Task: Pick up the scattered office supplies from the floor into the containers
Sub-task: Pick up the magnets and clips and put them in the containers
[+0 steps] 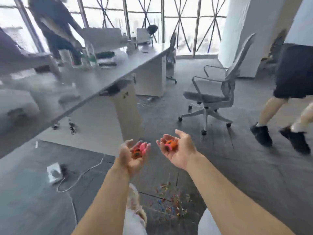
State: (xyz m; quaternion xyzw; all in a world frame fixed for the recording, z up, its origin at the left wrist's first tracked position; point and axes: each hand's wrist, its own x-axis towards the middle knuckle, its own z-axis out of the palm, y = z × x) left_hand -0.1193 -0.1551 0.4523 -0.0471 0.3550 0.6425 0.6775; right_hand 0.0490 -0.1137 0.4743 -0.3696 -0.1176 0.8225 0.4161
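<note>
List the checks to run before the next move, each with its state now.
1. Left hand holds its load securely: cupped palm-up round the left load, pink and orange pieces. Ok.
2. Right hand holds its load securely: cupped palm-up round the right load. Ok.
3. Container in sight for the drop: none that can be made out. Cannot tell.
4. Floor finished: coloured clips lie scattered by the feet. Not ok.
5. Way ahead free: a person walks close on the right, and a chair stands ahead. Not ok.
6. Footing: a cable trails on the floor to the left. Not ok.
</note>
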